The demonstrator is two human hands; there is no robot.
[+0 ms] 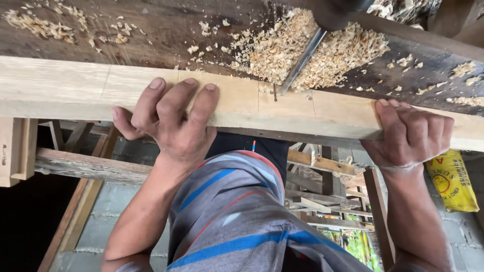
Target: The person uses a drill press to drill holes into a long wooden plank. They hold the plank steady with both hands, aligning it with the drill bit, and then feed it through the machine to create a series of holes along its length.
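**Plank held at both ends of the marked stretch**

The plank point(282, 108), pale and freshly planed, is laid across a dark bench point(151, 35) and is gripped at its near edge by both hands. Pencil lines are seen across its top face, and a small notch appears to be started at one line, just under the chisel point(301, 63); how deep it goes cannot be told. Judged from this, the marking is done and the cutting is barely begun.

The left hand point(169, 123) is spread over the near face, fingers splayed and pressed on the top, thumb hooked below. The right hand point(411, 133) is curled round the near edge, fingers closed over the top. No tool is held by either.

The chisel is left leaning with its tip at the plank's far edge, amid a heap of shavings point(307, 48). More shavings are scattered along the bench. The near edge overhangs open space, where a trestle frame point(322, 166) and a yellow bag point(451, 181) are seen below.
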